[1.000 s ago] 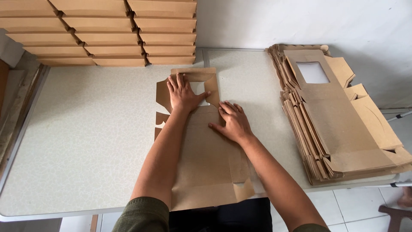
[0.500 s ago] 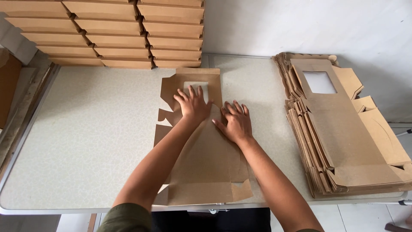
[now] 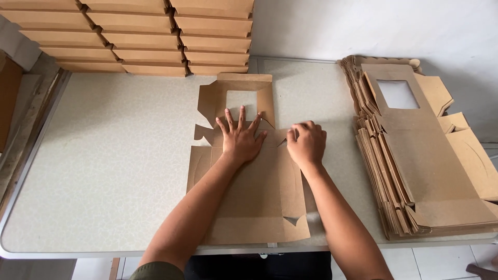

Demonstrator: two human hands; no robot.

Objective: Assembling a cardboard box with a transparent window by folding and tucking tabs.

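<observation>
L hand (image 3: 239, 140) flat, fingers spread, pinning box blank (image 3: 249, 207) mid-frame on tabletop (image 3: 114, 171); R hand (image 3: 307, 145) curled, pinching side flap. Folding step; looks like flap needs creasing upward.

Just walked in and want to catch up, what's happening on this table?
A person is working a flat brown cardboard box blank on the table. The left hand presses flat on it below the window cutout; the right hand curls at a side flap. More flat blanks lie stacked to the right, and folded boxes are piled at the back.
</observation>
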